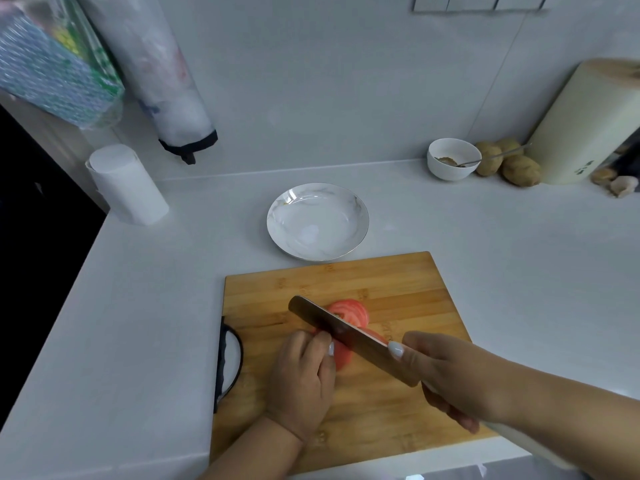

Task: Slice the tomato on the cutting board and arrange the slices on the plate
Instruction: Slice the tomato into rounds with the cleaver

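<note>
Tomato (341,355) sits low-centre in the frame on the cutting board (346,403), partly sliced. Left of it, the left hand (299,379) grips the uncut end, steadying it. The knife (346,332) crosses it diagonally, its handle clenched in the right hand (446,372). Cut slices (349,311) lean behind the blade; the plate (317,221) waits above, empty.
</note>
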A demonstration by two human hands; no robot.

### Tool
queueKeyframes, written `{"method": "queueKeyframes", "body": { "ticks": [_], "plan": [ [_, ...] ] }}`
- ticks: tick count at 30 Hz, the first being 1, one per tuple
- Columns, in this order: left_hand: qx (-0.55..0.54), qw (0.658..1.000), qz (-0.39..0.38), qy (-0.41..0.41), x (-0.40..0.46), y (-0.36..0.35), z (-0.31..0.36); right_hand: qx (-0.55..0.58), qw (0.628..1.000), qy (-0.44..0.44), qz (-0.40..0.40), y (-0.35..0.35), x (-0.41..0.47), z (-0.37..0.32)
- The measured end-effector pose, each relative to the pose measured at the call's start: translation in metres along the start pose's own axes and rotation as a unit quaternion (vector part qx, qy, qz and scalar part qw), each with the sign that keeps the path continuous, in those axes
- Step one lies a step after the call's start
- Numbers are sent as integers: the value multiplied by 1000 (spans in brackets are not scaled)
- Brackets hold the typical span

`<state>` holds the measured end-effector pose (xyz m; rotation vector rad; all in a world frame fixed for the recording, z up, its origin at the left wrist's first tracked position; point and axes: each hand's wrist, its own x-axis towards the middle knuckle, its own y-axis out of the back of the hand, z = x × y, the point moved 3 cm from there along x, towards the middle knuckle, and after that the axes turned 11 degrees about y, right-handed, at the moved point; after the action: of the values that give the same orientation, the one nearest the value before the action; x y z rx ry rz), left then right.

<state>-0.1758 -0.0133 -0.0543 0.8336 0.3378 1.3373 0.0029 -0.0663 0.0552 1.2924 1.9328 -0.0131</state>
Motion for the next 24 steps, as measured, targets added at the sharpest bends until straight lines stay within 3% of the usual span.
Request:
{"method": "queueKeyframes", "body": {
  "ticks": [24],
  "plan": [
    [8, 1000, -2, 1, -1, 1, 2, -4, 1000, -1, 13, 2, -11, 3]
  ]
}}
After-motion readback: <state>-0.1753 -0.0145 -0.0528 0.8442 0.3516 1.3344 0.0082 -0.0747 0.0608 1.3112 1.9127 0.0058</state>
